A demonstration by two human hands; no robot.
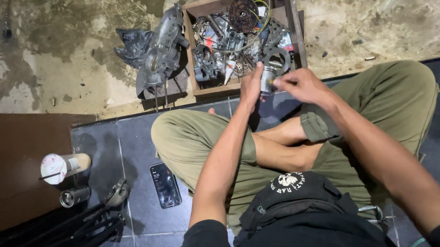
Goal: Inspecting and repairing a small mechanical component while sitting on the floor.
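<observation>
Beyond hands (276, 84), cluttered wooden box (297, 26)

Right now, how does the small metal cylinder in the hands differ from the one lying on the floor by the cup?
The held cylinder is gripped upright between both hands, over the wooden box; the floor cylinder lies on its side, untouched, beside the tipped cup. The held one looks brighter silver, the floor one darker. Both are small, round metal parts.
</observation>
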